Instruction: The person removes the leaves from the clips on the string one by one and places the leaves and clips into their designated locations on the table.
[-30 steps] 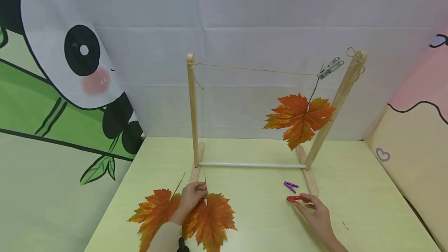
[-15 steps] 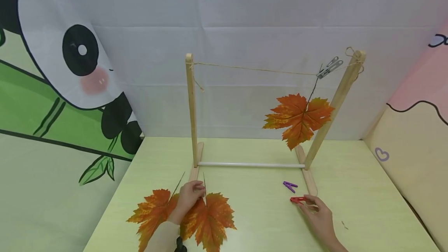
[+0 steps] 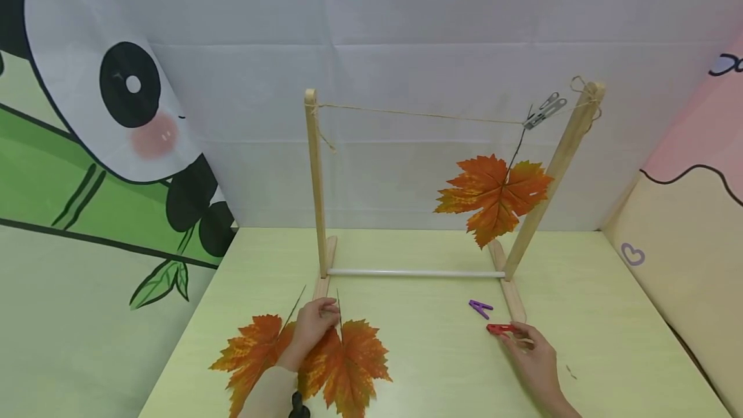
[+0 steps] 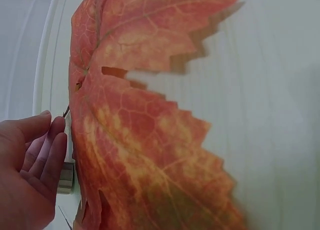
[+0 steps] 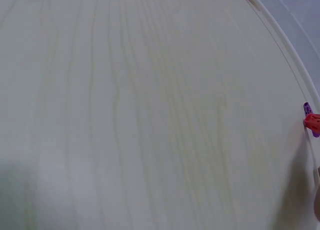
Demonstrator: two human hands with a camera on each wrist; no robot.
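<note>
My left hand [image 3: 315,326] pinches the thin dark stem of an orange maple leaf [image 3: 354,360]. In the left wrist view, the thumb and fingertips of that hand [image 4: 35,160] meet at the stem, beside the large leaf [image 4: 140,140]. A second maple leaf [image 3: 249,350] lies to the left, partly behind the forearm. With thumb and fingers my right hand [image 3: 534,357] holds a red clothespin [image 3: 500,329] low over the table. A purple clothespin [image 3: 480,308] lies just beyond it. Only the red clothespin [image 5: 312,122] and a sliver of hand show at the right wrist view's edge.
A wooden frame with a left post [image 3: 316,186], a right post [image 3: 554,179] and a white crossbar [image 3: 415,273] stands behind the hands. A string [image 3: 418,113] spans the posts. From it a grey clothespin [image 3: 544,111] hangs another maple leaf [image 3: 496,195].
My right hand has shifted slightly right with the red clothespin, which has turned a little in the fingers. The left hand stays at the leaf stem, almost unmoved.
</note>
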